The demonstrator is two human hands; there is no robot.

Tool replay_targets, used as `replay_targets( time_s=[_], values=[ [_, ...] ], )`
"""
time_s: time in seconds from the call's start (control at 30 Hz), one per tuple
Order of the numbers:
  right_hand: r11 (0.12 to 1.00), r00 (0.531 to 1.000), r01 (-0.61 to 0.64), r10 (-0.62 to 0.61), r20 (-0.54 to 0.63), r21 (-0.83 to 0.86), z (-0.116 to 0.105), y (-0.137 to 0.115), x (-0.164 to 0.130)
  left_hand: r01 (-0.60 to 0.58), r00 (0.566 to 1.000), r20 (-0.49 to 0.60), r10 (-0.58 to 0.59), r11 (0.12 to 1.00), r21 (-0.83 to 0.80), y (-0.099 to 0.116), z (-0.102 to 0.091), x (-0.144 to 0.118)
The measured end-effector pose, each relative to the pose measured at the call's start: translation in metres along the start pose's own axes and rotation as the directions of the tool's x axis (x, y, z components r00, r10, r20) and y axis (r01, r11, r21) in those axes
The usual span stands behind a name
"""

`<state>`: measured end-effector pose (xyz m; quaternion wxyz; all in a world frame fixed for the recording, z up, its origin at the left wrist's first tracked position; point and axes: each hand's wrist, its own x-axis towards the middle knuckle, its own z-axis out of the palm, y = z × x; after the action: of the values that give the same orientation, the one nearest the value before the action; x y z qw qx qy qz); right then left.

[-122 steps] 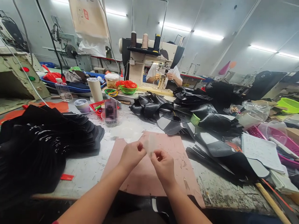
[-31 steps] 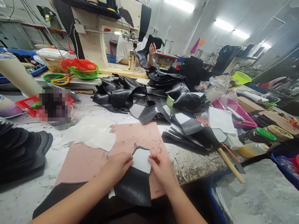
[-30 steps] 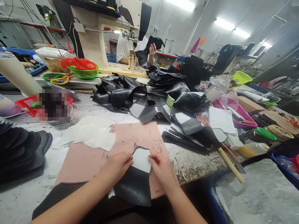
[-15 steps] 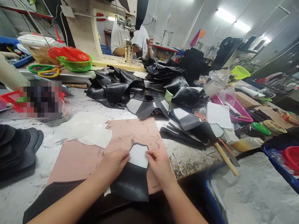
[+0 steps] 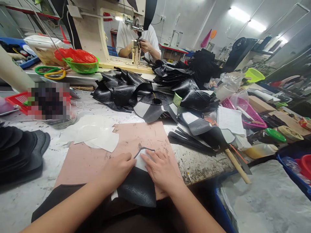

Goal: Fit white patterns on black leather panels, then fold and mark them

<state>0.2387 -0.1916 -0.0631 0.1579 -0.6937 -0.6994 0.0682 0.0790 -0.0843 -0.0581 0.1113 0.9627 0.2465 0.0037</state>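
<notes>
Right now I have my right hand (image 5: 159, 170) spread flat, palm down, pressing on a small white stiffener patch (image 5: 141, 162) that lies on a black grained leather piece (image 5: 138, 191); the fingers are stretched out and grasp nothing, and they hide most of the patch. My left hand (image 5: 117, 170) rests just beside it on the patch's left edge, fingers curled loosely with the tips on the leather, and I cannot tell whether it pinches anything. Only a thin black border of the leather shows above my fingertips, while its wide lower part hangs over the near table edge toward my lap.

Under both hands lies a pink, scuffed work board (image 5: 136, 139) on the worn grey table (image 5: 201, 163). Up and to the left of my left hand, several loose white cut patches (image 5: 97, 136) overlap, partly on the board. Farther left sits a stack of black felt-like pieces (image 5: 19, 152). Beyond the board, straight ahead of my hands, a heap of glossy black leather parts (image 5: 126, 92) spreads across the table, with a bundle of thin black strips (image 5: 187, 140) to the right of my right hand and a wooden stick (image 5: 236, 165) past that near the table edge. Far ahead, another person's hands work at a cream sewing machine (image 5: 97, 35), and a green bowl holding a red bag (image 5: 81, 63) stands left of it.
</notes>
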Motion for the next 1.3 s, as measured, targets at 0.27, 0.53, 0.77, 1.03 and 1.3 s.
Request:
replay_targets(
  time_s=[0.27,0.53,0.77,1.03,1.3],
  values=[
    [0.993,0.991,0.012,0.005,0.133,-0.120,-0.024,-0.011,0.029,0.068,0.994,0.095,-0.047,0.972,-0.226,-0.018,-0.022,-0.047],
    [0.994,0.978,0.057,-0.073,0.193,0.088,-0.004,-0.061,0.135,0.301,0.953,0.151,-0.261,0.790,-0.534,-0.007,-0.026,-0.048],
    [0.998,0.925,-0.034,0.009,0.380,0.058,0.003,-0.064,0.194,0.354,0.906,-0.035,-0.422,0.799,-0.487,-0.003,-0.013,0.000],
    [0.986,0.936,0.153,-0.124,0.329,-0.066,0.005,-0.095,0.162,0.218,0.950,-0.150,-0.273,0.926,-0.309,0.013,-0.014,-0.031],
    [0.965,0.928,0.249,-0.213,0.304,-0.083,0.009,-0.103,0.148,0.298,0.895,-0.350,-0.276,0.954,0.010,-0.026,-0.014,-0.092]
  ],
)
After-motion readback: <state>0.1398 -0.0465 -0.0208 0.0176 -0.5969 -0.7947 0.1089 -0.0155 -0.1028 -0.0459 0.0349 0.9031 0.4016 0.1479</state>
